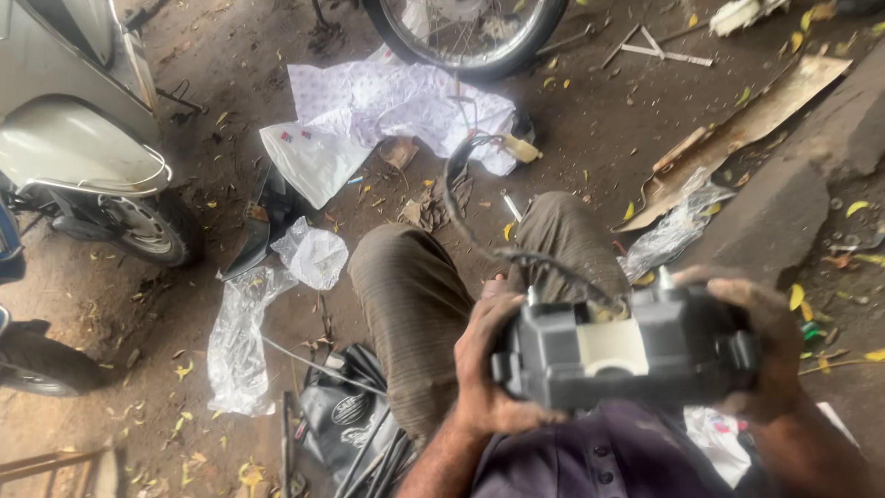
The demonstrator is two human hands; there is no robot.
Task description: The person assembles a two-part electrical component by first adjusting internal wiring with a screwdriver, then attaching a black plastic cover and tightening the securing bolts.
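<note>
Grey housing [627, 355] btwn both hands; L fingers [479, 346], R fingers [761, 323] wrapped round ends.

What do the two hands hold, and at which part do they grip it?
Both hold one dark grey plastic unit with a cable. The left hand grips its left end, the right hand its right end.

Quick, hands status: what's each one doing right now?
Left hand: closed around the left end of the grey plastic housing, holding it.
Right hand: closed around the right end of the same housing, holding it.
</note>
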